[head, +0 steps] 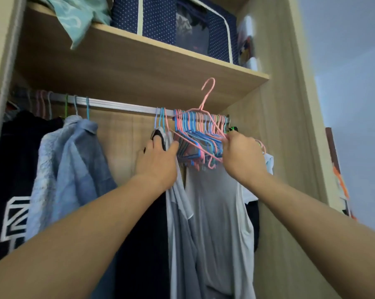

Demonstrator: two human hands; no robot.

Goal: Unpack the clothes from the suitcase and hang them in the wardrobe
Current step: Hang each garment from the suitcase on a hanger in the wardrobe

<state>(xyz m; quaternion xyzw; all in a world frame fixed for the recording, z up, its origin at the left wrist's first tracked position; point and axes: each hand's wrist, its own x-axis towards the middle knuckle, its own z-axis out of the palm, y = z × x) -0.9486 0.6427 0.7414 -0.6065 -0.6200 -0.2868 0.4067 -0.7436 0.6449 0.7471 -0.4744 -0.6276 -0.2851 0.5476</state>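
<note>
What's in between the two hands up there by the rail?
In the head view, a bunch of empty pink and blue hangers hangs on the rail between the left hand and right hand.
</note>
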